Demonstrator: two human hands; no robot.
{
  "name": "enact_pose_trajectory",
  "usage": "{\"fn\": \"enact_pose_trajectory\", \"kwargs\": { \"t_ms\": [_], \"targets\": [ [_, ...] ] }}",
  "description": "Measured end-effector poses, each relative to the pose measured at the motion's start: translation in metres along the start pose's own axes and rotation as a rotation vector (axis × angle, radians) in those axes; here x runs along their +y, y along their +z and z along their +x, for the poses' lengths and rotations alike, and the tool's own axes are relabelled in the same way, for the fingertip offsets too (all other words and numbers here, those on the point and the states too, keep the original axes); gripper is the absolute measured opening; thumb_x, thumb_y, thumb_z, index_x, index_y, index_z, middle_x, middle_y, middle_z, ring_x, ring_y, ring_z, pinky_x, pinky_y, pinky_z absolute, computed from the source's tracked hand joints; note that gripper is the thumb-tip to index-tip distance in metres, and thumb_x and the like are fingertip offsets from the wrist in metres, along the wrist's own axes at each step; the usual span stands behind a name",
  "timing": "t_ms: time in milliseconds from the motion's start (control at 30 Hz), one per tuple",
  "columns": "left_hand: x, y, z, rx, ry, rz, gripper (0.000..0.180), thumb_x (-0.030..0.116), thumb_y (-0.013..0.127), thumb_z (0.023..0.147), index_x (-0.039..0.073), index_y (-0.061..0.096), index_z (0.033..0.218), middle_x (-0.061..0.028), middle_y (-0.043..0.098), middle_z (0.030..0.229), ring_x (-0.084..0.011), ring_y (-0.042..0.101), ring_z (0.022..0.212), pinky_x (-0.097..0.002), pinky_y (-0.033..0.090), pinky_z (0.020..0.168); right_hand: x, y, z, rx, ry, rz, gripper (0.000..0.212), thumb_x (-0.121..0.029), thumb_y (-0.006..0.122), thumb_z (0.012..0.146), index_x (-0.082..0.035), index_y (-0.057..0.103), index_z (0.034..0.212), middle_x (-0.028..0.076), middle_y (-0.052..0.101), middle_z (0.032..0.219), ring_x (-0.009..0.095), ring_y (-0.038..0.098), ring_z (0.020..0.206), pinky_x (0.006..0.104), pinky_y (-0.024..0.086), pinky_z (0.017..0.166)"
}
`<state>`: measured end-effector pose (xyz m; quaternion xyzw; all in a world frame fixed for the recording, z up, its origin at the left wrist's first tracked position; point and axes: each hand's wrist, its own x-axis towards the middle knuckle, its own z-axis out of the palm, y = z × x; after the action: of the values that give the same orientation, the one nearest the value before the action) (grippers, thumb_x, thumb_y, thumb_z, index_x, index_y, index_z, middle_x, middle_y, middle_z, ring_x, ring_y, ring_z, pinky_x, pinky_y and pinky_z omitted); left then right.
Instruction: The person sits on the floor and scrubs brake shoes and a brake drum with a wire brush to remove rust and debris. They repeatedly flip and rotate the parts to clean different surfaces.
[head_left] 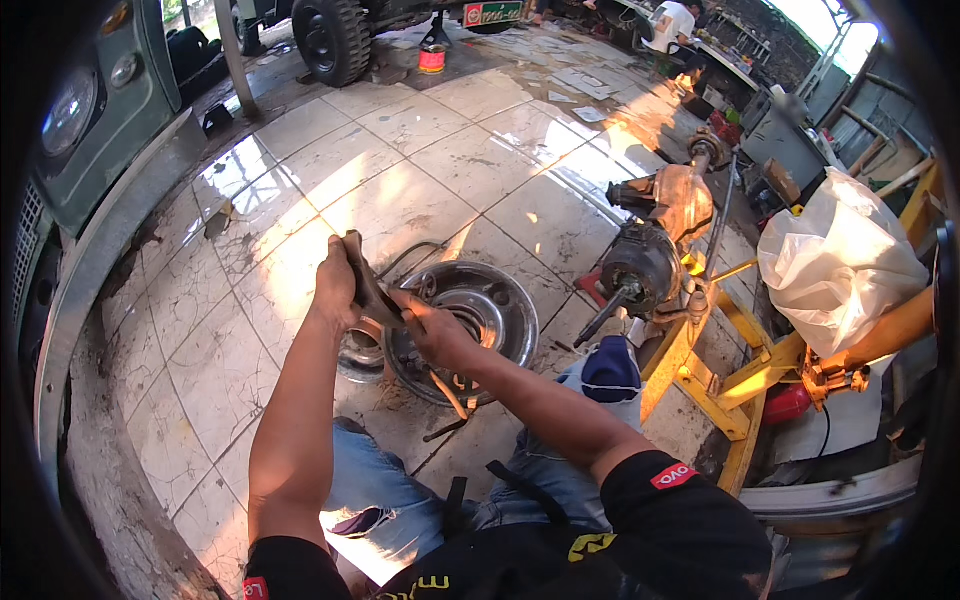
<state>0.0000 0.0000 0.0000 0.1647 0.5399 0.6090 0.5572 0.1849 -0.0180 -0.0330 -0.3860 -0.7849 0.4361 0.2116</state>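
A curved, dark brown brake shoe is held up in front of me, tilted, over the floor. My left hand is closed round its upper part. My right hand pinches its lower end, with the fingertips partly hidden. Beneath the hands lies a round, shiny metal brake backing plate with a raised centre ring; my right hand and forearm cover part of it. Next to it, on the left, sits a smaller round metal part. A thin rod with an orange-brown section rests across the plate's near edge.
To the right stands a rusty axle assembly with a dark hub, beside a yellow metal frame carrying a white plastic bag. A green vehicle borders the left. Far back are a red-and-yellow can and another person.
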Motion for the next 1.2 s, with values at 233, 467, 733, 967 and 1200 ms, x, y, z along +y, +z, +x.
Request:
{"fn": "enact_pose_trajectory", "kwargs": {
  "t_ms": [233, 467, 733, 967, 1200],
  "targets": [
    [-0.001, 0.014, -0.01, 0.054, -0.003, -0.003, 0.047, 0.048, 0.032, 0.101, 0.009, 0.056, 0.091, -0.0043, 0.05, 0.07, -0.018, 0.047, 0.06, -0.0344, 0.043, 0.055, 0.021, 0.008, -0.001, 0.174, -0.126, -0.038, 0.035, -0.026, 0.044, 0.098, -0.008, 0.047, 0.129, 0.024, 0.063, 0.099, 0.041, 0.061, 0.092, 0.0439, 0.049, 0.079],
    [0.0, 0.007, -0.009, 0.122, -0.04, -0.04, 0.047, 0.046, 0.031, 0.102, 0.008, 0.054, 0.083, -0.0046, 0.05, 0.069, -0.018, 0.047, 0.058, -0.0352, 0.044, 0.054, 0.011, 0.009, 0.001, 0.099, -0.261, 0.013, 0.031, -0.019, 0.041, 0.097, -0.009, 0.052, 0.124, 0.026, 0.062, 0.101, 0.044, 0.06, 0.094, 0.0449, 0.049, 0.078],
    [0.002, 0.007, -0.012, 0.07, -0.03, -0.05, 0.047, 0.046, 0.03, 0.102, 0.008, 0.054, 0.09, -0.006, 0.052, 0.075, -0.0185, 0.049, 0.064, -0.0355, 0.048, 0.063, 0.004, 0.008, 0.01, 0.143, -0.319, -0.067, 0.028, -0.014, 0.046, 0.095, -0.004, 0.051, 0.121, 0.026, 0.062, 0.094, 0.046, 0.058, 0.089, 0.0479, 0.049, 0.073],
    [0.004, 0.0, -0.014, 0.106, -0.013, -0.014, 0.046, 0.045, 0.029, 0.102, 0.009, 0.054, 0.09, -0.0051, 0.051, 0.073, -0.0186, 0.048, 0.064, -0.0356, 0.047, 0.062, -0.009, -0.004, 0.003, -0.04, -0.102, -0.121, 0.034, -0.018, 0.047, 0.095, -0.005, 0.051, 0.126, 0.025, 0.061, 0.102, 0.044, 0.059, 0.093, 0.0434, 0.049, 0.078],
    [0.005, 0.034, -0.033, -0.062, -0.041, 0.002, 0.057, 0.045, 0.024, 0.102, -0.002, 0.051, 0.122, -0.0171, 0.058, 0.111, -0.0245, 0.058, 0.1, -0.0379, 0.049, 0.09, -0.041, -0.002, 0.042, 0.26, -0.21, 0.416, 0.043, -0.021, 0.038, 0.1, 0.0, 0.039, 0.137, 0.025, 0.058, 0.118, 0.038, 0.058, 0.11, 0.039, 0.043, 0.094]
  ]
}}
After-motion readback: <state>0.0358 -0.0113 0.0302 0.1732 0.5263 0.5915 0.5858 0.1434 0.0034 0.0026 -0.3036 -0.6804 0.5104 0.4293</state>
